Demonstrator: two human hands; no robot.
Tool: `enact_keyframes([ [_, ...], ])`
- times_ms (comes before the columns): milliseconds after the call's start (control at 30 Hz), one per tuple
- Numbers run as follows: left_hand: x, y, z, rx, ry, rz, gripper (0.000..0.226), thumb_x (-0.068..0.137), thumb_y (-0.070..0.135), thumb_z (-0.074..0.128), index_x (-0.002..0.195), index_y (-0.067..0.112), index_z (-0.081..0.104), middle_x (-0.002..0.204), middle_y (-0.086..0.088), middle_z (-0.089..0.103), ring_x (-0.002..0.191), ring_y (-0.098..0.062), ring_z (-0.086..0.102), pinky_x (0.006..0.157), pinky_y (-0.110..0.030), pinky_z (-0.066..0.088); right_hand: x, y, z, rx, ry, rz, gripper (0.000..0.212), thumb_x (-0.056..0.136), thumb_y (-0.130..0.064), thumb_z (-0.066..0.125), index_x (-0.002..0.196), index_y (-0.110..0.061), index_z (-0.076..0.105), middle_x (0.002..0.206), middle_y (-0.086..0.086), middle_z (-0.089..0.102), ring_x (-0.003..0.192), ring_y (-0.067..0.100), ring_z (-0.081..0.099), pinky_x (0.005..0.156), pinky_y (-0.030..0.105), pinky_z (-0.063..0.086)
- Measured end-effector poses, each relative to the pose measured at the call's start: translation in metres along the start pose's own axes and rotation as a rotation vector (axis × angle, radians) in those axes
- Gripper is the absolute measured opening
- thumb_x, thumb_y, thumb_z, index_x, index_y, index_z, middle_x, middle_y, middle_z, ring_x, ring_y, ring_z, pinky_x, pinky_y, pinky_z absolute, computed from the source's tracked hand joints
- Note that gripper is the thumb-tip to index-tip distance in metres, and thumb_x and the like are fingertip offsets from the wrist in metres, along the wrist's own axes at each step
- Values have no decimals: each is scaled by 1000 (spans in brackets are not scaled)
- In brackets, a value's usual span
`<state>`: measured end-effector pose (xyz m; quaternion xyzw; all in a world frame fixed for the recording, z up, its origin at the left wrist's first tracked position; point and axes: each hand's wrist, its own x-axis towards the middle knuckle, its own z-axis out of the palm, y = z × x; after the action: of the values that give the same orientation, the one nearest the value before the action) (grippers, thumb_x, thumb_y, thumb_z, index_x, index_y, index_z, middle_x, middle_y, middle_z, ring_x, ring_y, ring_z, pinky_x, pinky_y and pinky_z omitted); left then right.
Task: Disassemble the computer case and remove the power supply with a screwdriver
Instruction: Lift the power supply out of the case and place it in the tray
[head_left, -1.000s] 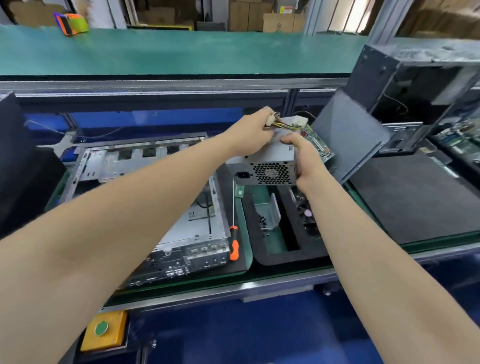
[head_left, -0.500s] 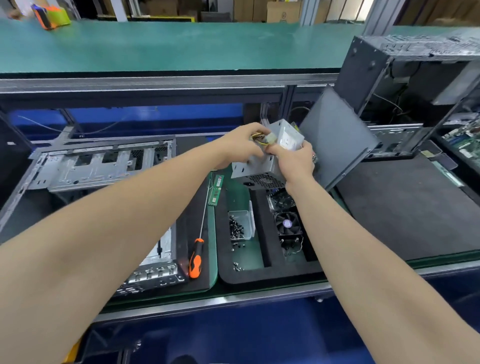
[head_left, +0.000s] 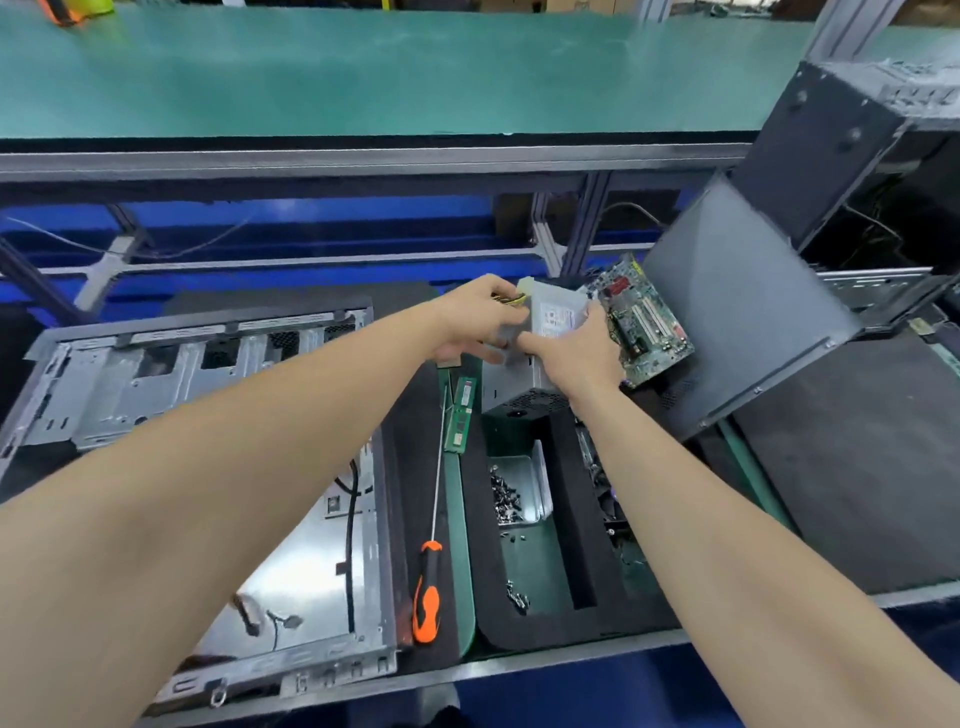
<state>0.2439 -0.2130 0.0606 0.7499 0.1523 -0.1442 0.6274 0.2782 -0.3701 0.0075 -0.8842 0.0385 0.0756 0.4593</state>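
You are holding the power supply (head_left: 550, 332) up in the air with both hands, at the far middle of the bench. Your left hand (head_left: 475, 325) is gripping its left side, and the yellow wires (head_left: 509, 300) are bunching up under your fingers there. Your right hand (head_left: 576, 348) is wrapping around the near right side of the gray box. The box is tilting, with its holey end pointing down at the black foam tray (head_left: 561, 597).

The open computer case (head_left: 208, 467) is lying flat on the left, with its shiny metal inside showing. The screwdriver (head_left: 428, 592), with its orange and black handle, is lying just to the right of the case, and no hand is touching it. A green memory stick (head_left: 461, 413) is lying near the screwdriver's far tip.

A small metal tray (head_left: 535, 483) with little screws (head_left: 504, 501) in it is sitting in the foam tray, below the power supply. A green circuit board (head_left: 647, 322) is leaning just to the right of your right hand. A gray side panel (head_left: 737, 306) is leaning up to the right of the board.
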Motion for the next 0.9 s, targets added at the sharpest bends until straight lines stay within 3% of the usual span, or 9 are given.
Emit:
enact_keyframes([
  [100, 12, -1, -8, -84, -37, -49, 34, 103, 24, 61, 134, 20, 46, 127, -3, 57, 113, -32, 66, 97, -54, 56, 7, -2, 6, -132, 0, -5, 114, 55, -61, 83, 153, -34, 33, 122, 3, 65, 107, 33, 63, 87, 45, 54],
  [167, 20, -3, -10, -104, -55, -83, 33, 104, 26, 58, 135, 15, 53, 140, -5, 54, 119, -34, 64, 101, -52, 54, 11, -2, 10, -202, -5, -1, 112, 57, -60, 85, 153, -33, 32, 122, 6, 64, 108, 33, 63, 86, 44, 53],
  [233, 27, -7, -10, -107, -49, -103, 33, 104, 28, 57, 135, 16, 58, 143, -4, 53, 112, -35, 69, 100, -47, 56, 16, -2, 15, -240, -14, 10, 112, 59, -60, 85, 153, -33, 33, 120, 7, 61, 107, 32, 60, 83, 41, 47],
  [333, 33, -13, -12, -111, -25, -115, 29, 104, 31, 58, 128, 15, 60, 134, 0, 53, 97, -27, 75, 84, -36, 61, 19, -1, 24, -289, -38, 17, 113, 59, -61, 84, 155, -32, 31, 123, 11, 61, 105, 33, 59, 82, 39, 43],
  [433, 39, -22, -15, -137, 3, -141, 30, 104, 28, 59, 129, 13, 59, 135, -3, 54, 97, -20, 70, 68, -27, 61, 20, 2, 35, -350, -46, -14, 118, 63, -62, 84, 160, -28, 25, 108, 7, 57, 93, 29, 50, 77, 39, 38],
  [533, 47, -28, -16, -156, 51, -174, 33, 104, 26, 58, 133, 11, 57, 138, -3, 54, 95, -19, 70, 61, -25, 61, 25, 2, 44, -404, -56, -9, 128, 63, -66, 85, 165, -27, 18, 103, 5, 46, 101, 33, 60, 77, 39, 39],
  [600, 54, -33, -15, -136, 59, -202, 35, 104, 26, 57, 136, 11, 55, 144, -6, 53, 98, -23, 72, 67, -29, 63, 29, 5, 48, -441, -83, -1, 131, 63, -70, 83, 166, -30, 12, 106, 6, 52, 106, 36, 64, 75, 39, 40],
  [767, 70, -49, -11, -127, 58, -286, 47, 104, 24, 57, 147, 9, 46, 159, -14, 38, 118, -35, 65, 94, -43, 59, 31, 24, 55, -426, -156, 16, 130, 69, -64, 83, 168, -43, 2, 120, 11, 64, 91, 32, 56, 74, 38, 43],
  [900, 82, -60, -11, -104, 66, -325, 52, 104, 24, 57, 151, 8, 41, 160, -16, 36, 120, -36, 64, 93, -38, 59, 33, 37, 68, -394, -174, 11, 129, 70, -60, 84, 168, -42, 3, 124, 11, 65, 91, 29, 51, 75, 37, 43],
])
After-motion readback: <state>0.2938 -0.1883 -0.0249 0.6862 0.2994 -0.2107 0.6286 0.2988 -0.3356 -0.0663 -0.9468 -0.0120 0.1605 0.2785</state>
